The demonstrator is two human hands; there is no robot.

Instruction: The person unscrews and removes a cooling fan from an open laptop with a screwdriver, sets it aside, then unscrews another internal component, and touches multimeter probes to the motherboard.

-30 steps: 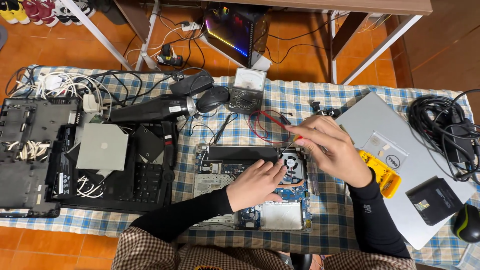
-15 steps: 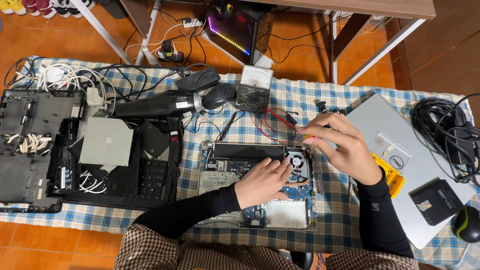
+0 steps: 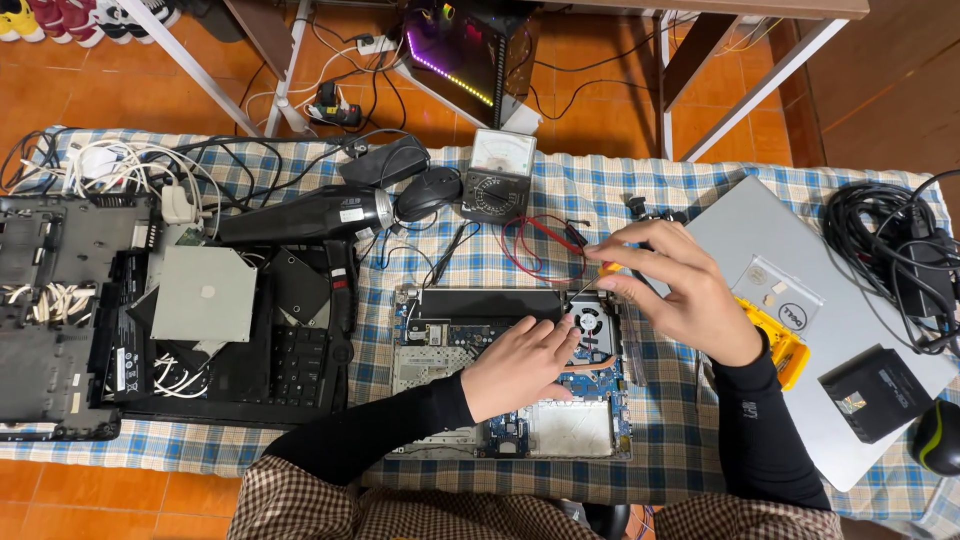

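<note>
One view only, worn on the head. Looks steeply down from above the desk (image 3: 500, 190), almost straight onto its checked cloth. Faces forward, away from the body: near edge and sleeves at the bottom, tiled floor (image 3: 130, 90) and frame legs beyond the far edge at the top. Sits close enough for the desk to span the full width, both ends cut off.
</note>
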